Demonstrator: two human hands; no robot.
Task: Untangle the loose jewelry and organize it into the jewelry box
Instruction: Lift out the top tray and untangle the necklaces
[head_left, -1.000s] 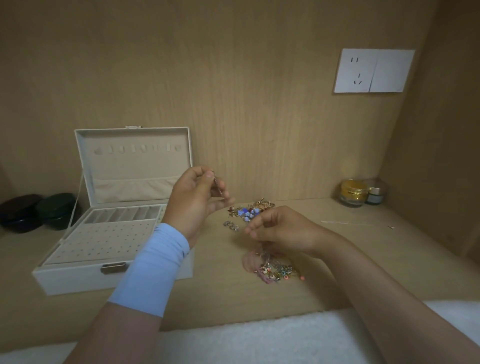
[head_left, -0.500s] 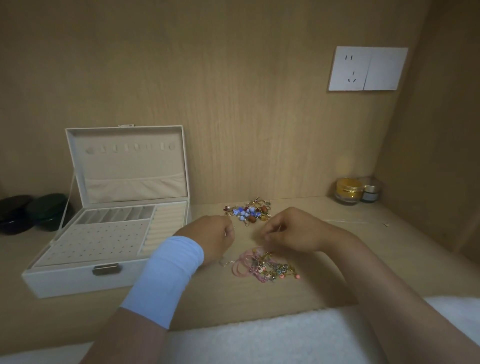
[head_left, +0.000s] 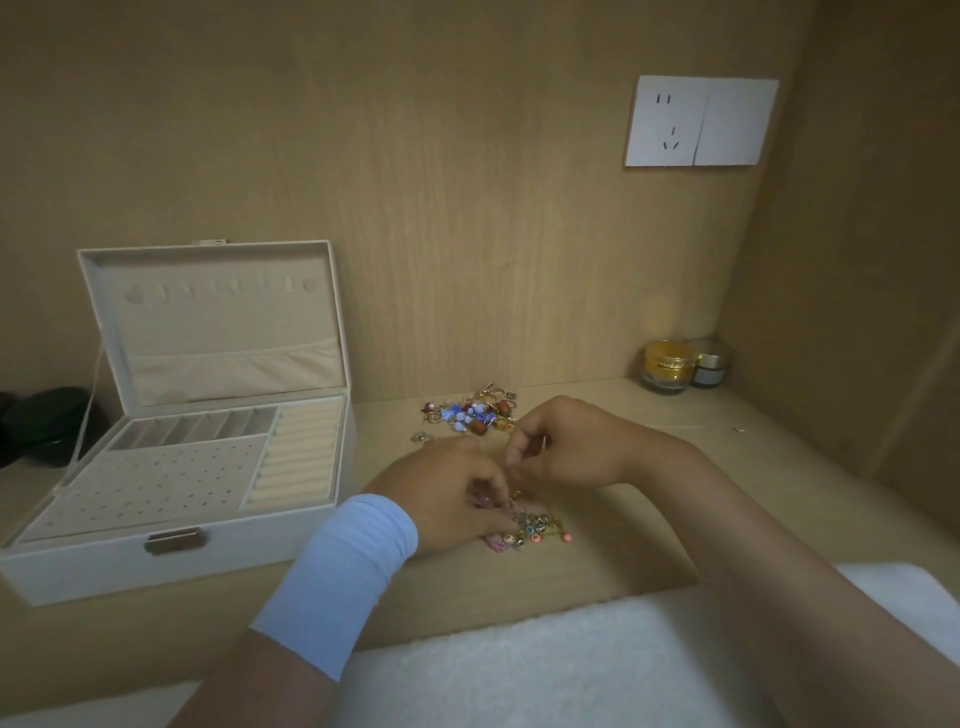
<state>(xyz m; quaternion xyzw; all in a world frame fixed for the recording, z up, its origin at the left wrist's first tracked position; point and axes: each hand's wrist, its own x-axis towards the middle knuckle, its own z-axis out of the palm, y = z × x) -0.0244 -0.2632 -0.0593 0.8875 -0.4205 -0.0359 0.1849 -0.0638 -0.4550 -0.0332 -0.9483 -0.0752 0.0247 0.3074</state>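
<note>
Jewelry tangle (head_left: 537, 530): lies on the wooden surface (head_left: 597, 571) toward its near edge, right of the box. Pink, gold and coloured beads show, but your left hand covers its left part and the strands cannot be told apart.
Left hand (head_left: 447, 499): your fingers curl down into the jewelry tangle and grip it. The tips are blurred, so which strand you hold is unclear.
Right hand (head_left: 566, 447): just behind the tangle, with fingers curled and tips drawn together beside your left fingers. Whether they pinch anything cannot be told.
Bead heap (head_left: 475, 413): a second loose pile toward the back edge, with blue, red and gold pieces. Your right hand hides its near side.
Jewelry box (head_left: 171, 467): on the left part of the surface, its lid standing open. You can see a hole-punched panel, a row of small compartments behind it and ring rolls at the right.
Wristband (head_left: 348, 566): pale blue, on your left wrist.
Jars (head_left: 667, 364): two in the back right corner, a gold one with a smaller one just beside it.
Dark round things (head_left: 41, 421): at the left edge, cut off and too dark to identify.
White cloth (head_left: 545, 665): fluffy, along the near edge, cut off below.
</note>
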